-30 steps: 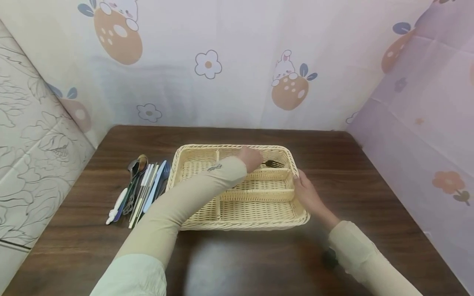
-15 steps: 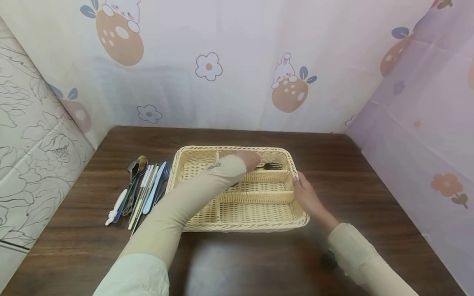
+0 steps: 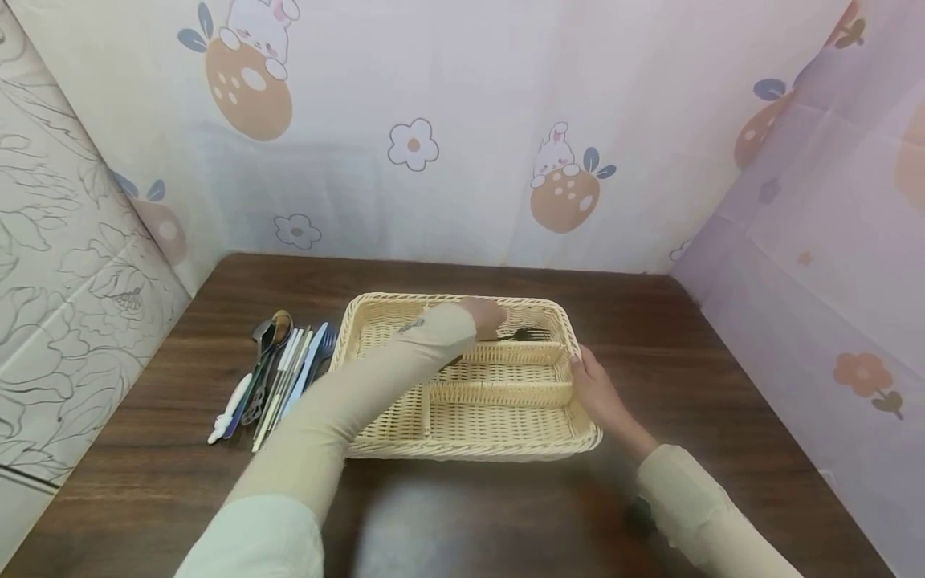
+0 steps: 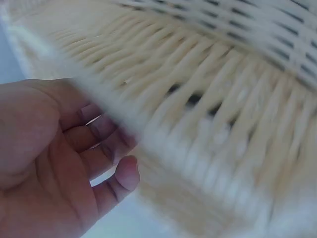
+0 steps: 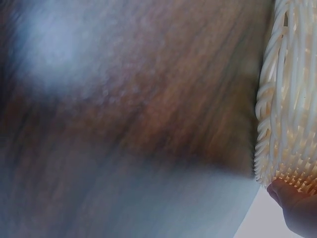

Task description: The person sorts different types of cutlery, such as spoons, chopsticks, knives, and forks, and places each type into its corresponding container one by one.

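Observation:
A cream wicker basket [image 3: 477, 449] with divided compartments stands on the table in the head view. My left hand [image 3: 486, 315] reaches into its back compartment and holds a dark fork [image 3: 531, 334], whose tines point right along the divider. The sleeve and hand hide most of the fork's handle. In the left wrist view my left hand's [image 4: 59, 158] fingers curl beside a blurred woven wall [image 4: 183, 109]; the fork does not show there. My right hand [image 3: 596, 389] grips the basket's right end, thumb near the rim. In the right wrist view part of it touches the weave [image 5: 292, 109].
Left of the basket lies a row of cutlery: spoons [image 3: 282, 323], a white-handled piece [image 3: 230, 411], pale chopstick-like sticks [image 3: 278, 385], a light blue knife [image 3: 307, 365] and a blue fork [image 3: 325, 345]. A patterned cloth [image 3: 462, 193] hangs behind the table's [image 3: 614, 297] back edge.
My left hand shifts slightly left in the back compartment, and the fork shifts with it, its tines now more level. The right hand stays on the basket. The head view tilts slightly up.

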